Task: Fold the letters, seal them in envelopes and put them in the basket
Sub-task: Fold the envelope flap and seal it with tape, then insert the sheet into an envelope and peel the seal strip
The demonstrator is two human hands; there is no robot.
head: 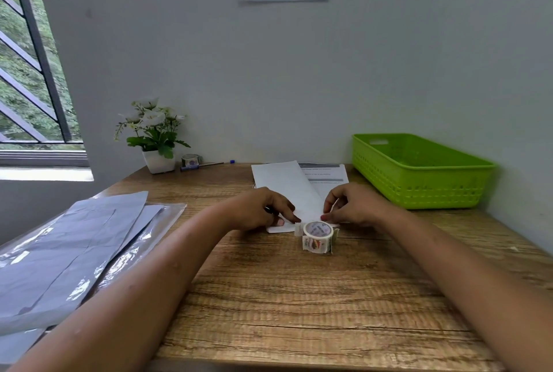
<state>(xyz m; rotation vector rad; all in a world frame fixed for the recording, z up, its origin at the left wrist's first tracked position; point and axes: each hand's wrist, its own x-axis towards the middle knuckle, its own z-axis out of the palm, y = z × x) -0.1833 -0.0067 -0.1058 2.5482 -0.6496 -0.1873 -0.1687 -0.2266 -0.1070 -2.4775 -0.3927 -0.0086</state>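
A long white envelope (287, 184) lies on the wooden table (299, 297), running from the back towards me. My left hand (263, 207) presses its near end with the fingertips. My right hand (348, 204) pinches the same near end from the right side, fingers curled. Printed letter sheets (327, 175) lie under and behind the envelope. A roll of sticker stamps (318, 235) stands just in front of both hands. The green plastic basket (419, 168) sits at the back right and looks empty.
A stack of grey envelopes in clear plastic (74, 252) lies at the left. A potted white flower (155, 135), a second tape roll (191, 159) and a pen (209, 164) stand at the back by the wall.
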